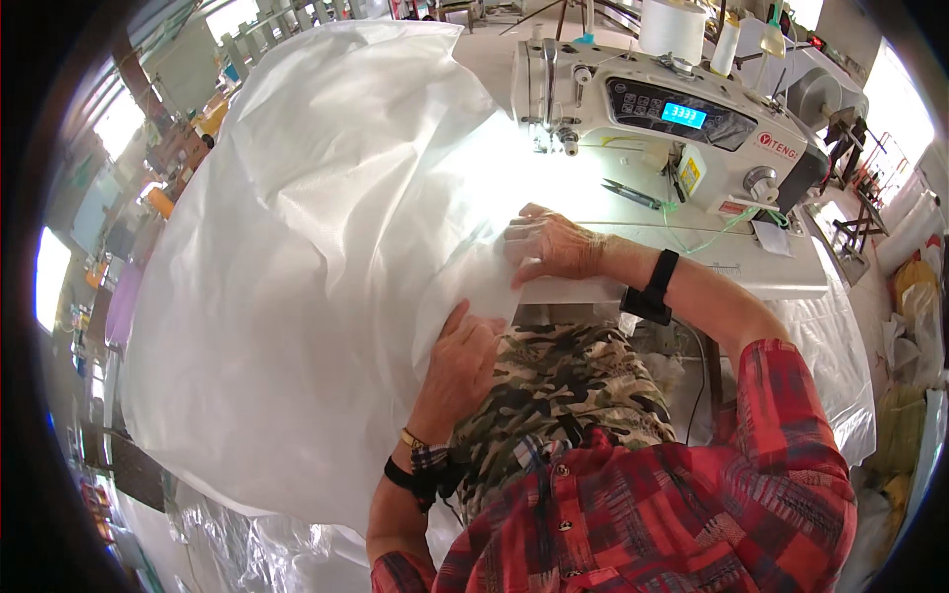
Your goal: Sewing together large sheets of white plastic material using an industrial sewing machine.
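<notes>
A large, crumpled white sheet (306, 227), thin and slightly see-through, spreads over the table's left side and hangs toward my lap. My right hand (554, 244) has its fingers bent over the sheet's right edge and grips it, just in front of the brightly lit sewing area. Closer to me, my left hand (463, 361) holds the same edge, with part of its fingers hidden by the fabric. Behind my right hand stands a white industrial sewing machine (583, 94) with a lit blue display. Its needle area is washed out by glare.
Black thread snips (631, 194) lie on the machine bed, near loose green thread (727, 235). A big white thread cone (672, 32) stands behind the machine. Clear plastic sheeting (825, 346) hangs at the right. My camouflage-covered lap (568, 405) is below the table edge.
</notes>
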### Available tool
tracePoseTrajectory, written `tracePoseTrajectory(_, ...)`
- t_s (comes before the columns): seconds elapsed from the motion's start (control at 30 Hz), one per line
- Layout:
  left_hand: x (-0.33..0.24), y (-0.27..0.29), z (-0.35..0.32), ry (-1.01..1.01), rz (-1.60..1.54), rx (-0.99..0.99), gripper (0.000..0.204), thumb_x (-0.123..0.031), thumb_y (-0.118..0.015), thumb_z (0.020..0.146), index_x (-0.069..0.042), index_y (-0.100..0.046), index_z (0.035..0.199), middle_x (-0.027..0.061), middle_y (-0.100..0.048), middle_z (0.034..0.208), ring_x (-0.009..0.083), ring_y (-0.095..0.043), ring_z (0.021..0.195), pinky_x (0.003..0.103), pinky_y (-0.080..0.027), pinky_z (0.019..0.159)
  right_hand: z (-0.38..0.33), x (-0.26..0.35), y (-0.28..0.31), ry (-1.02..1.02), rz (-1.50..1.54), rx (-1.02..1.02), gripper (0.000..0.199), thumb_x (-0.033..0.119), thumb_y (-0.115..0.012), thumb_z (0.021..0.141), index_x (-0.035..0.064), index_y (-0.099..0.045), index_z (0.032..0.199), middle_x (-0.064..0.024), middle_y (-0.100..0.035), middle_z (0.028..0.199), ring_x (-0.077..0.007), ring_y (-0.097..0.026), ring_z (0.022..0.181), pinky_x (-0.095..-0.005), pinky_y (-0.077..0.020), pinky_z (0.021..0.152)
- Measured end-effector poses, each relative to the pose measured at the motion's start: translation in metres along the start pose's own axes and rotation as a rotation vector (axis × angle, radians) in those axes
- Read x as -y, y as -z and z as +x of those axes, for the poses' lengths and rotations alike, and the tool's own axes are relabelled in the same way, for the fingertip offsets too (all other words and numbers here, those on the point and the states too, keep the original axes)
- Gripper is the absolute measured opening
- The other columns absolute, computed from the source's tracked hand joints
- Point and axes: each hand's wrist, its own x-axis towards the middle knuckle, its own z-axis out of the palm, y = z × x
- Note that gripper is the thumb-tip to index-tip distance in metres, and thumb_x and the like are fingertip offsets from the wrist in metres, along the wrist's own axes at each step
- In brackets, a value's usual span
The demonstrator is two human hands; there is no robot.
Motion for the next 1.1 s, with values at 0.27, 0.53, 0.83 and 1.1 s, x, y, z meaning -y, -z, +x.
tracePoseTrajectory(0.27, 0.005, -0.004, -0.006, 0.084, -0.093, -0.019, 0.006, 0.0, -0.052, 0.089, 0.0, -0.053, 0.082, 0.0135, -0.066, 0.092, 0.0305, -0.063, 0.089, 0.049, -0.038, 0.105, -0.004, -0.035, 0.009, -0.096, -0.07, 0.039, 0.032, 0.04, -0.064, 0.08, 0.0106, -0.054, 0.077, -0.0027, -0.053, 0.08, -0.0224, -0.053, 0.087, -0.0391, -0.0382, 0.084)
tracePoseTrajectory(0.53, -0.016, -0.029, -0.005, -0.046, 0.051, 0.034, 0.006, 0.004, -0.055, 0.084, -0.001, -0.053, 0.081, 0.0132, -0.066, 0.092, 0.0276, -0.064, 0.09, 0.051, -0.036, 0.106, -0.013, -0.05, 0.002, -0.312, -0.2, -0.171, 0.041, 0.041, -0.067, 0.081, 0.0042, -0.051, 0.092, -0.0087, -0.053, 0.092, -0.0277, -0.056, 0.092, -0.041, -0.0478, 0.075)
tracePoseTrajectory(0.83, -0.024, -0.04, 0.002, -0.069, 0.125, 0.076, 0.007, 0.003, -0.054, 0.084, -0.002, -0.052, 0.08, 0.0102, -0.064, 0.087, 0.0254, -0.063, 0.087, 0.053, -0.027, 0.111, -0.039, -0.004, -0.011, -0.635, -0.221, -0.165, 0.055, 0.05, -0.058, 0.086, -0.0007, -0.061, 0.107, -0.016, -0.059, 0.107, -0.0314, -0.055, 0.105, -0.0481, -0.0437, 0.087)
tracePoseTrajectory(1.1, -0.012, -0.04, 0.025, -0.197, 0.277, 0.187, 0.007, 0.002, -0.051, 0.083, -0.005, -0.048, 0.082, 0.0066, -0.054, 0.085, 0.0211, -0.059, 0.077, 0.067, -0.015, 0.111, -0.035, -0.015, -0.007, -0.752, -0.219, -0.048, 0.056, 0.053, -0.051, 0.091, 0.0054, -0.06, 0.12, -0.0171, -0.055, 0.122, -0.032, -0.048, 0.121, -0.0586, -0.0364, 0.097)
